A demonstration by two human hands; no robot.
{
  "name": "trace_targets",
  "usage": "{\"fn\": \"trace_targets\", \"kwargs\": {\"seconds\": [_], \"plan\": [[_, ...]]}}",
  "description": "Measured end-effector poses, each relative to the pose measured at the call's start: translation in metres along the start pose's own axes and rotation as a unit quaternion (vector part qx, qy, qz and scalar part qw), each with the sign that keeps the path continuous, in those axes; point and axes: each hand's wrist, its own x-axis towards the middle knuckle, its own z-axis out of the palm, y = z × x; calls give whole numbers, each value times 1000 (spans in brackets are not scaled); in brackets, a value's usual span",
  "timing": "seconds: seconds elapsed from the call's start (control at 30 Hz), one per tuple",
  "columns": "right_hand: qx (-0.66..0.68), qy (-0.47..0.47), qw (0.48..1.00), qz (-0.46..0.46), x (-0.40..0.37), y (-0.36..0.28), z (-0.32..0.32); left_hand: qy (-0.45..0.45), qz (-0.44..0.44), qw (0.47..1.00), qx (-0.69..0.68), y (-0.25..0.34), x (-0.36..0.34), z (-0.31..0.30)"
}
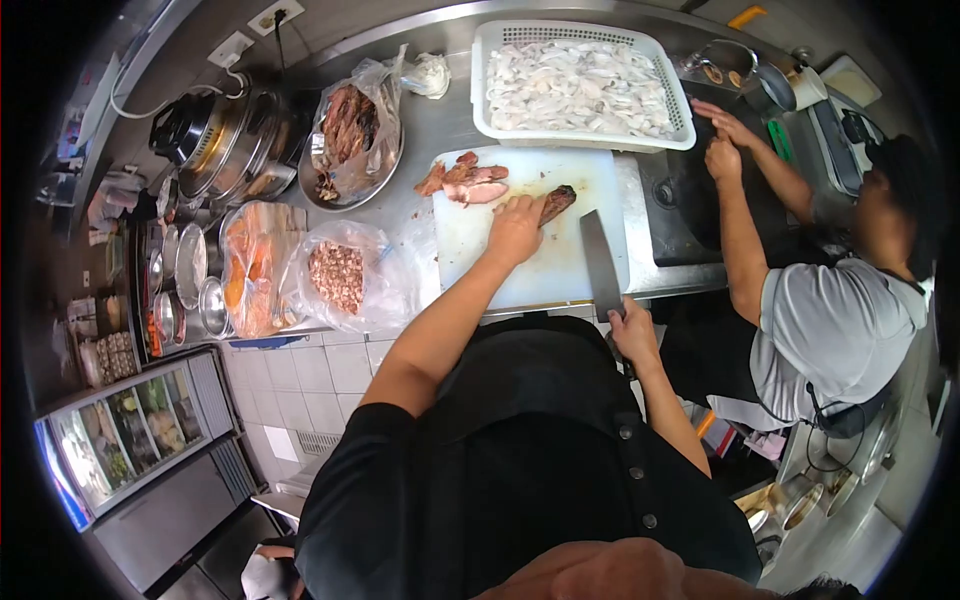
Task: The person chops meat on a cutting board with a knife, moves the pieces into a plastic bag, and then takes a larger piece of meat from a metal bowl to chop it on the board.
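Note:
On the white cutting board (480,255), my left hand (515,232) has its fingers closed over a dark-crusted piece of roast meat (560,203), whose far end sticks out to the right. My right hand (633,335) grips the handle of a cleaver (601,265). Its broad blade points away from me over the board's right side, apart from the meat. Pink cut pieces of meat (476,190) with browned edges lie near the board's back left corner. The underside of the held piece is hidden by my fingers.
Behind the board stands a white basket (486,128) of pale, wet pieces. To the left are a metal bowl (375,190) of roast meat, a bag of diced meat (337,277) and a bag of orange food (255,255). A co-worker (835,320) stands right, at the sink (680,225).

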Motion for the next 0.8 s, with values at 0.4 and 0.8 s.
{"fn": "trace_targets", "kwargs": {"seconds": [0.4,0.8], "plan": [[-114,-10,986,-120,3,-40,8,-356,-132,925,-15,-7,-12,-78],[-191,-109,958,-186,23,-77,2,-330,-179,926,21,4,1,-67]]}}
